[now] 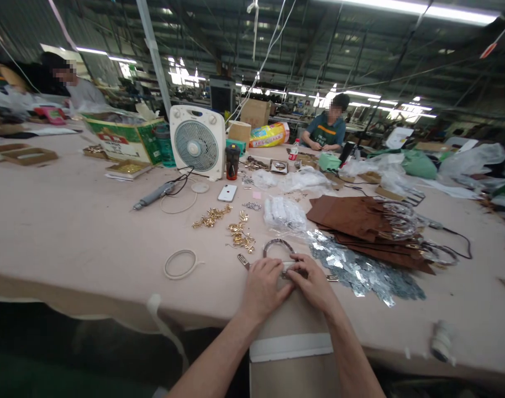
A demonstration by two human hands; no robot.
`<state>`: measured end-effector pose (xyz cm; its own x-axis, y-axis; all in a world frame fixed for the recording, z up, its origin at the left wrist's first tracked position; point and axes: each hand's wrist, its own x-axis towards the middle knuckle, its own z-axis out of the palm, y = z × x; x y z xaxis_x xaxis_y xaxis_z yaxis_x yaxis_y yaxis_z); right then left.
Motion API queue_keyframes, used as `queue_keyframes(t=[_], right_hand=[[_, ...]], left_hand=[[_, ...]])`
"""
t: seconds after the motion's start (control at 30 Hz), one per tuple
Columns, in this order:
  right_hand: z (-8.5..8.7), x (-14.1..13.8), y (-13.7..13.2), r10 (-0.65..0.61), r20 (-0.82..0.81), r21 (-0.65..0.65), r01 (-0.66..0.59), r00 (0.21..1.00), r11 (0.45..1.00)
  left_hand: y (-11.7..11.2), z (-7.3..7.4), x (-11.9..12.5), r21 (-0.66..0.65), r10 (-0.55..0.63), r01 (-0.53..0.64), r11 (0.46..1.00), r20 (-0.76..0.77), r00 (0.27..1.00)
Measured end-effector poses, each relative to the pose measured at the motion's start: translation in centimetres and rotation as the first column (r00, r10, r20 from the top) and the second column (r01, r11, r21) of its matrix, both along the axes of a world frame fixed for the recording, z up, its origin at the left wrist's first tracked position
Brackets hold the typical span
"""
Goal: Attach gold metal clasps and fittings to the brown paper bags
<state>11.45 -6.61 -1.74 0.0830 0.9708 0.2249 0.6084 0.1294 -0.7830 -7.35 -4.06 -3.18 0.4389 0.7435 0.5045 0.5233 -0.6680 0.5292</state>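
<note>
A beige bag panel with a white strip across it lies under my hands and hangs over the table's front edge. At its far end a curved, dark handle stands out, with metal-ended brown tabs to either side. My left hand is closed over the left part of that end, fingers together and thumb reaching right. My right hand is curled on the other side, thumb and fingertips pinched near a small pale piece. The fingers partly hide what lies between them.
Silvery metal plates are heaped to the right, beside stacked brown panels. Gold hardware, a tape roll, a phone, an electric screwdriver and a fan lie further off. A co-worker sits across the table.
</note>
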Motion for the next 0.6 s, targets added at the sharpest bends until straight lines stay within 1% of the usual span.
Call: queue_keyframes(t=[0.13, 0.33, 0.5, 0.6], right_hand=[[0.16, 0.01, 0.29, -0.014, 0.018, -0.011, 0.014, 1.0, 1.0], [0.14, 0.51, 0.29, 0.015, 0.024, 0.0, -0.015, 1.0, 1.0], [-0.25, 0.74, 0.46, 0.052, 0.022, 0.039, -0.053, 0.998, 0.998], [-0.4, 0.75, 0.57, 0.061, 0.006, 0.034, -0.061, 0.998, 0.998]], left_hand=[[0.1, -0.13, 0.0, -0.02, 0.003, -0.003, 1.0, 0.012, 1.0], [0.23, -0.32, -0.02, -0.032, 0.011, -0.01, 0.999, 0.029, 1.0], [0.16, -0.07, -0.14, -0.04, 0.003, -0.001, 0.999, 0.038, 0.999], [0.1, 0.11, -0.16, -0.046, 0.0, 0.002, 0.999, 0.037, 0.999]])
